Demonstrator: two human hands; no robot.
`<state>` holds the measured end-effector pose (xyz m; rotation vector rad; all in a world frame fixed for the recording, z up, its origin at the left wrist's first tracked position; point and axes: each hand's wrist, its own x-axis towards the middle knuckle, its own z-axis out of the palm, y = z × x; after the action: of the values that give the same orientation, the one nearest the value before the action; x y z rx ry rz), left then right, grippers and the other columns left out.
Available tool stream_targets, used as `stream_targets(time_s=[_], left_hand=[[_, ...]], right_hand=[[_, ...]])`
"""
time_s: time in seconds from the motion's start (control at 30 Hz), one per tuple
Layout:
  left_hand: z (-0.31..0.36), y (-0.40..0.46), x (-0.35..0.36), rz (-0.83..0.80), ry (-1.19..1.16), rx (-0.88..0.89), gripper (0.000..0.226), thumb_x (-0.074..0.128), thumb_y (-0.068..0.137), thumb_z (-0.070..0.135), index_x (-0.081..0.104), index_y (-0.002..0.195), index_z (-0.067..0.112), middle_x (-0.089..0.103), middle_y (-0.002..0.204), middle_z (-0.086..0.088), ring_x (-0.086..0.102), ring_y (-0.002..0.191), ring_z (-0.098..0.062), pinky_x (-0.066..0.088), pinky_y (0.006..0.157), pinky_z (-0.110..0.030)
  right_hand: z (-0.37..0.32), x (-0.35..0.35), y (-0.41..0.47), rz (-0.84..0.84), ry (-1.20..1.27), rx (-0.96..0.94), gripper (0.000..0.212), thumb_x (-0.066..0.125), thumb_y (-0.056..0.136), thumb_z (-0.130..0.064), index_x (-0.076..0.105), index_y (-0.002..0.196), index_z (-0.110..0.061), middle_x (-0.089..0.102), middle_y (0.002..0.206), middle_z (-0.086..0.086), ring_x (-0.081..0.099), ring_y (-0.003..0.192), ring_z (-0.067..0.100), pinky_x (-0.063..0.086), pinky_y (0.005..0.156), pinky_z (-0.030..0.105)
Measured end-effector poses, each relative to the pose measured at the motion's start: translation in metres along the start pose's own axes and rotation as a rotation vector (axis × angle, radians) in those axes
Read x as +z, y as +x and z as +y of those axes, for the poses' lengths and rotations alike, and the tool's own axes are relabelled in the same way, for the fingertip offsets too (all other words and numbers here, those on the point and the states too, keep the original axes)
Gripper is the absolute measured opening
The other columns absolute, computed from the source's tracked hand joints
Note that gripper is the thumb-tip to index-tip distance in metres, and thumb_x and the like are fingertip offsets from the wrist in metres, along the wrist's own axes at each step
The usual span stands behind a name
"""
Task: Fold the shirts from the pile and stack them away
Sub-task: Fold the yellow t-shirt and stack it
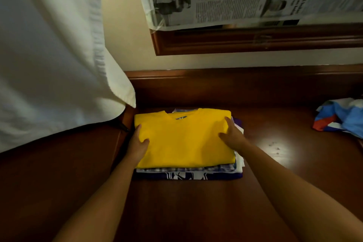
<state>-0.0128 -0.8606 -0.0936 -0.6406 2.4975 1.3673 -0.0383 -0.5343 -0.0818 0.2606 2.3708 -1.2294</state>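
Gripping one folded yellow shirt [184, 139] atop stack [188, 173], fingers of left hand [138, 143], right hand [233, 137]

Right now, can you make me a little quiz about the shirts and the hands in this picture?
1. True or false: the yellow shirt lies folded on top of the stack.
2. Which hand touches the yellow shirt? A) only the left hand B) only the right hand C) both
3. Fill in: the crumpled blue, red and white cloth lies on the wooden surface to the ___ of the stack.

Key: 1 true; 2 C; 3 right.
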Motion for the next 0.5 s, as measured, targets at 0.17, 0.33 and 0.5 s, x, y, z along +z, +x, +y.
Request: stream_targets(time_s=[0.17,0.33,0.5], left_hand=[[-0.036,-0.027,0.017,0.154,0.056,-0.115,0.065,0.055,0.097,0.017,0.021,0.152,0.014,0.027,0.155,-0.013,0.032,0.138,-0.035,0.035,0.106,-0.048],[-0.047,-0.031,0.022,0.128,0.105,-0.205,0.053,0.051,0.099,0.021,0.034,0.147,0.006,0.038,0.147,-0.019,0.041,0.131,-0.038,0.038,0.101,-0.046],[-0.043,-0.03,0.019,0.156,0.152,-0.142,0.048,0.049,0.099,0.015,0.037,0.145,0.009,0.04,0.146,-0.018,0.042,0.13,-0.038,0.04,0.101,-0.047]], right_hand=[[0.028,0.023,-0.022,0.139,0.032,0.127,0.074,0.058,0.095,-0.014,0.012,0.153,-0.017,0.041,0.143,0.019,0.048,0.12,0.039,0.044,0.091,0.045],[0.031,0.035,-0.028,0.142,0.033,0.234,0.066,0.058,0.095,-0.019,0.021,0.149,-0.014,0.044,0.138,0.02,0.051,0.112,0.039,0.049,0.091,0.05],[0.028,0.029,-0.035,0.2,0.013,0.16,0.063,0.053,0.095,-0.01,0.021,0.149,-0.016,0.05,0.126,0.023,0.05,0.094,0.032,0.049,0.08,0.046]])
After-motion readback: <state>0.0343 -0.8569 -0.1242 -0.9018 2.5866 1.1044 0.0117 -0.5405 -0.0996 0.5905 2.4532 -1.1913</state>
